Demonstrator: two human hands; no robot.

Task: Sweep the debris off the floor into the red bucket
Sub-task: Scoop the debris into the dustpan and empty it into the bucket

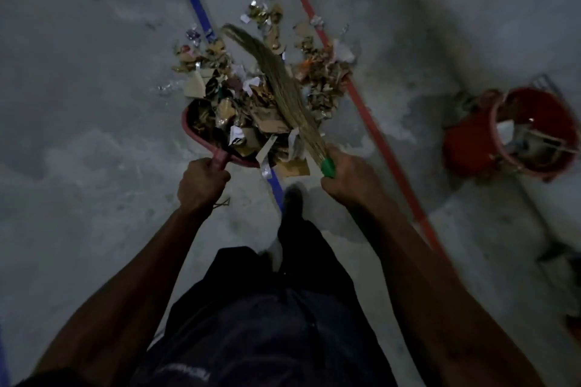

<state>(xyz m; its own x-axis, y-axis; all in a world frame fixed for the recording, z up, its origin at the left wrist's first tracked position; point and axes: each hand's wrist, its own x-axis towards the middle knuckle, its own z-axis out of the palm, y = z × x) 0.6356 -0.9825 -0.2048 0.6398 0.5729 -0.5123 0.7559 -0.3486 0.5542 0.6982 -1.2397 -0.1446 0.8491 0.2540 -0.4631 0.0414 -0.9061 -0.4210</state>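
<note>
Arms outstretched and apart, I am gripping one dustpan [201, 132] handle in my left hand [201, 184] and one broom [279, 85] in my right hand [345, 179], one red bucket [465, 148] standing well right of it.

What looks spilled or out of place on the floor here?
The debris spreads past the dustpan and across the red line; a few scraps lie behind the pan near the blue line. The bucket seems to be leaning. The broom lies over the pile.

Faint print on the shirt [251, 339] is unreadable.
</note>
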